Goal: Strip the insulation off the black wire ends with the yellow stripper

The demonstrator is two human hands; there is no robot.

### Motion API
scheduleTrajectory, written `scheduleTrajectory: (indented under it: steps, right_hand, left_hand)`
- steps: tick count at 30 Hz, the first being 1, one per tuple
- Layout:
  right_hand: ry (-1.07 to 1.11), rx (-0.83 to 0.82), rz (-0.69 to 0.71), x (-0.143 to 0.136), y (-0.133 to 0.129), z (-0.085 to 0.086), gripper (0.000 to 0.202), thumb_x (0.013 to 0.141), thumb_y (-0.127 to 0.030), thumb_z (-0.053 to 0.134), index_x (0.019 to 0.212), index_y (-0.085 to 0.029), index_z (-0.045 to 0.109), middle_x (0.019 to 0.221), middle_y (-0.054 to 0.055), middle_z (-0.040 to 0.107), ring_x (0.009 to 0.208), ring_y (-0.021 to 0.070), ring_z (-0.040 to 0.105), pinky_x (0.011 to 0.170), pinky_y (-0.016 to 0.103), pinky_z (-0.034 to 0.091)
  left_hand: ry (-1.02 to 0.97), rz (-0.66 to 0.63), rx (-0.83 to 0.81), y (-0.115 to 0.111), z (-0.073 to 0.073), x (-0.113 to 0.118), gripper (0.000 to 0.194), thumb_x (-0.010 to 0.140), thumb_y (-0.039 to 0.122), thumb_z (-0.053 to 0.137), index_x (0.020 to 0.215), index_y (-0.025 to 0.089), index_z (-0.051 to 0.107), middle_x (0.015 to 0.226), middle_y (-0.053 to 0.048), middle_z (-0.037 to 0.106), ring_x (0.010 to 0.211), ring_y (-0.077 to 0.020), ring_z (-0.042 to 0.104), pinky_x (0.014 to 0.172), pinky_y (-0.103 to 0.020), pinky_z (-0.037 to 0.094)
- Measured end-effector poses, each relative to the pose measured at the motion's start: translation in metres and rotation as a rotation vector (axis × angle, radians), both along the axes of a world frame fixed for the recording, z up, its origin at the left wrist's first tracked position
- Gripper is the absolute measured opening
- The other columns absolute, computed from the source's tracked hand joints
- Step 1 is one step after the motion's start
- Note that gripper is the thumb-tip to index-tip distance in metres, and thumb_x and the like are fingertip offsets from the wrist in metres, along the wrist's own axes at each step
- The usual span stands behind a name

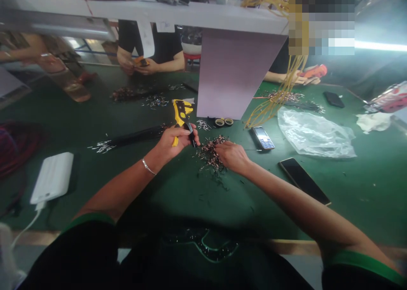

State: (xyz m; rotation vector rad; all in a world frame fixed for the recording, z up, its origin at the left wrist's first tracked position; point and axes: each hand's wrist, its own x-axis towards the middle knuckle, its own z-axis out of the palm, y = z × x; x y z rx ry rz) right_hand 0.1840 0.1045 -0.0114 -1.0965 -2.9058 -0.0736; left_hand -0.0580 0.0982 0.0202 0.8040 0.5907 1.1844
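Observation:
My left hand is closed around the handles of a yellow and black wire stripper, its head pointing away from me. Just to the right, my right hand dips its bent fingertips into a heap of short wire pieces with copper-coloured ends. Those fingers are drawn together, and whatever is between them is hidden. Left of my left hand lies a bundle of long black wires with bare, silvery ends. A small pile of silvery bits sits beyond the heap, beside two tape rolls.
Right of my hands lie a keypad phone, a dark smartphone and a clear plastic bag. Yellow wires hang from the shelf. A white power bank is at left. Across the table, other people's hands hold tools.

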Motion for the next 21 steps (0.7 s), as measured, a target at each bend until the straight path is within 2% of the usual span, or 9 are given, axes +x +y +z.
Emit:
scheduleTrajectory:
  steps: [3, 6, 10, 14, 18, 21]
  right_hand:
    - [0.042, -0.030, 0.076, -0.020, -0.004, 0.000, 0.028, 0.094, -0.011, 0.045, 0.104, -0.016, 0.071, 0.112, 0.013, 0.071, 0.103, 0.0241, 0.057, 0.085, 0.031, 0.046]
    - [0.029, -0.085, 0.094, -0.034, 0.001, -0.001, 0.026, 0.093, -0.011, 0.047, 0.102, -0.015, 0.071, 0.111, 0.013, 0.072, 0.105, 0.0238, 0.057, 0.086, 0.030, 0.047]
    - [0.011, -0.084, 0.028, -0.020, 0.014, 0.001, 0.026, 0.090, -0.008, 0.048, 0.099, -0.015, 0.072, 0.105, 0.014, 0.073, 0.105, 0.0238, 0.059, 0.086, 0.030, 0.047]
    - [0.002, -0.071, -0.030, 0.002, 0.012, 0.005, 0.028, 0.093, -0.010, 0.045, 0.100, -0.016, 0.071, 0.107, 0.013, 0.073, 0.109, 0.0237, 0.059, 0.086, 0.029, 0.046]
    - [-0.006, -0.080, -0.034, -0.006, 0.009, 0.003, 0.028, 0.095, -0.013, 0.045, 0.104, -0.017, 0.071, 0.110, 0.012, 0.073, 0.112, 0.0232, 0.058, 0.085, 0.028, 0.046]
    - [-0.010, -0.088, -0.049, -0.018, 0.020, 0.001, 0.026, 0.094, -0.014, 0.046, 0.101, -0.016, 0.071, 0.106, 0.012, 0.074, 0.110, 0.0235, 0.060, 0.081, 0.028, 0.045]
  left_hand:
    - [0.000, 0.001, 0.007, -0.001, 0.000, 0.000, 0.024, 0.069, 0.013, 0.062, 0.091, 0.011, 0.071, 0.082, -0.009, 0.070, 0.077, -0.0238, 0.067, 0.074, -0.041, 0.054]
    - [0.004, -0.002, 0.020, -0.002, 0.000, 0.000, 0.024, 0.070, 0.013, 0.062, 0.092, 0.011, 0.070, 0.084, -0.009, 0.070, 0.076, -0.0231, 0.067, 0.074, -0.040, 0.054]
    - [0.008, 0.018, 0.011, -0.003, 0.000, 0.000, 0.023, 0.069, 0.013, 0.062, 0.090, 0.011, 0.069, 0.081, -0.008, 0.070, 0.072, -0.0221, 0.066, 0.072, -0.041, 0.054]
    - [0.021, 0.015, 0.020, -0.001, 0.000, 0.002, 0.022, 0.067, 0.012, 0.062, 0.088, 0.012, 0.068, 0.078, -0.008, 0.069, 0.072, -0.0232, 0.067, 0.071, -0.041, 0.053]
    - [0.030, 0.001, 0.016, 0.000, -0.003, 0.003, 0.022, 0.067, 0.013, 0.062, 0.089, 0.012, 0.068, 0.080, -0.009, 0.069, 0.078, -0.0252, 0.068, 0.073, -0.041, 0.053]
    - [0.038, 0.009, 0.013, 0.000, -0.005, 0.002, 0.023, 0.068, 0.012, 0.062, 0.090, 0.012, 0.067, 0.082, -0.009, 0.070, 0.077, -0.0243, 0.067, 0.074, -0.040, 0.053]
